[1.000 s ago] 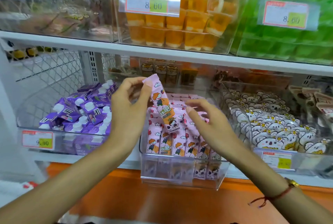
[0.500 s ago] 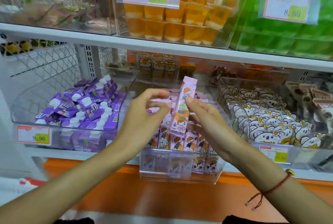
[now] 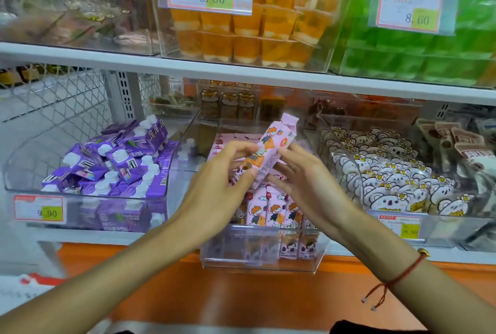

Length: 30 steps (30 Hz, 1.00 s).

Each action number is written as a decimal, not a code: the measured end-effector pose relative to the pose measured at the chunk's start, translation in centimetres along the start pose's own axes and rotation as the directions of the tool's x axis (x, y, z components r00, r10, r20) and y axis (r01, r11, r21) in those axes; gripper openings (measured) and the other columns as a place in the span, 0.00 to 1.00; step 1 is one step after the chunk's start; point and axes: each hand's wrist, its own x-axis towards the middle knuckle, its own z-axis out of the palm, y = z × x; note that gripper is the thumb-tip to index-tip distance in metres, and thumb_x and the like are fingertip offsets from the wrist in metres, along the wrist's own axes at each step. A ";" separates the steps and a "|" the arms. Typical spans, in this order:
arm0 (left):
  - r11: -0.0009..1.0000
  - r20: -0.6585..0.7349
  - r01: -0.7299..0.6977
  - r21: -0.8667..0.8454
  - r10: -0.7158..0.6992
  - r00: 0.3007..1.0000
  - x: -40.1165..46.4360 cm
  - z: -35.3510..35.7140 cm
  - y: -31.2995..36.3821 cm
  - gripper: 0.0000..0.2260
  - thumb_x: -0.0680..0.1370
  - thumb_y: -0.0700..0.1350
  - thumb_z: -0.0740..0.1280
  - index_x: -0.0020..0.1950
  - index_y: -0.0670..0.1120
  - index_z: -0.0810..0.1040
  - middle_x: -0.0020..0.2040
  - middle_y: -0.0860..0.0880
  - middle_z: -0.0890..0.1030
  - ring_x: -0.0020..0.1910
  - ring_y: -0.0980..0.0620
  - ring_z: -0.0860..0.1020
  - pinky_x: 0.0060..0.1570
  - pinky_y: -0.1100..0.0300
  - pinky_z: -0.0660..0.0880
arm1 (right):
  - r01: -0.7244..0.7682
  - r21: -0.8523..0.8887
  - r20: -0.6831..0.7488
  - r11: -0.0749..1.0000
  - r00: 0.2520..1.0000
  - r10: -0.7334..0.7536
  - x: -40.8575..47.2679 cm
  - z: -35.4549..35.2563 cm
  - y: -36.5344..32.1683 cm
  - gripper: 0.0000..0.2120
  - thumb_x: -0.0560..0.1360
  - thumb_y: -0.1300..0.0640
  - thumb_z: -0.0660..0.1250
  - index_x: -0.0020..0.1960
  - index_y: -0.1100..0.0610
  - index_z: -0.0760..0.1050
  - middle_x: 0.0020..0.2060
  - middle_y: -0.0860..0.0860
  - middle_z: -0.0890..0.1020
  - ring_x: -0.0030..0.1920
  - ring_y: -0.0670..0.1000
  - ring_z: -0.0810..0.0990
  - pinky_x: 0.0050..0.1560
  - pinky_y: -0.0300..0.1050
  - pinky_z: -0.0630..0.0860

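While left hand [image 3: 214, 186] and right hand [image 3: 311, 180] each pinch the pink packet [image 3: 271, 149] in their grip above the clear bin [image 3: 257, 265], slotting it in looks not yet done.

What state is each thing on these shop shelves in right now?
pink snack packet: looks sealed, tilted, held over its bin.
left hand: pinches the packet's lower half.
right hand: grips its right edge.
clear middle bin: partly filled, packets upright.
purple cartons: capped, piled loosely.
koala packets: heaped in their bin.
orange jelly cups: stacked, sealed.
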 end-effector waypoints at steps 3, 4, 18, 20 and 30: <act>0.997 0.018 -0.033 0.068 0.032 0.999 -0.1 0.0 -0.2 0.14 0.79 0.44 0.65 0.62 0.57 0.72 0.59 0.62 0.77 0.62 0.64 0.73 0.65 0.58 0.71 | 0.044 -0.063 -0.096 0.997 0.994 -0.050 0.0 0.2 0.2 0.11 0.79 0.59 0.63 0.61 0.58 0.75 0.53 0.52 0.84 0.52 0.47 0.82 0.55 0.42 0.79; 0.994 0.000 -0.045 0.098 0.045 0.999 -0.1 0.1 -0.2 0.15 0.78 0.45 0.67 0.63 0.57 0.72 0.59 0.63 0.77 0.61 0.64 0.74 0.63 0.59 0.72 | 0.060 -0.073 -0.134 0.996 0.989 -0.069 -0.1 0.3 0.3 0.12 0.78 0.59 0.65 0.61 0.59 0.75 0.51 0.53 0.84 0.50 0.47 0.83 0.53 0.42 0.80; 0.885 0.080 0.266 -0.382 -0.255 0.964 0.6 -0.7 1.4 0.12 0.76 0.51 0.68 0.59 0.51 0.78 0.43 0.60 0.85 0.43 0.67 0.81 0.39 0.70 0.78 | 0.056 -0.279 -0.093 0.959 0.992 -0.085 -0.4 0.2 -0.3 0.13 0.76 0.52 0.67 0.60 0.52 0.77 0.52 0.53 0.84 0.50 0.51 0.83 0.50 0.40 0.79; 0.866 0.101 0.280 -0.414 -0.261 0.960 0.5 -0.7 1.6 0.09 0.77 0.49 0.67 0.57 0.51 0.79 0.41 0.60 0.85 0.41 0.68 0.81 0.35 0.72 0.76 | 0.005 -0.249 -0.063 0.968 0.998 -0.021 -0.3 0.1 -0.3 0.13 0.77 0.51 0.66 0.60 0.53 0.77 0.53 0.57 0.83 0.48 0.53 0.82 0.42 0.35 0.79; 0.968 0.034 -0.006 -0.251 0.015 0.999 0.3 -1.2 1.2 0.23 0.76 0.33 0.67 0.56 0.62 0.75 0.52 0.69 0.80 0.57 0.70 0.76 0.47 0.78 0.70 | 0.334 -0.439 0.153 0.834 0.942 -0.297 -0.8 -0.2 0.6 0.20 0.79 0.62 0.64 0.68 0.47 0.69 0.55 0.40 0.79 0.55 0.40 0.78 0.53 0.32 0.75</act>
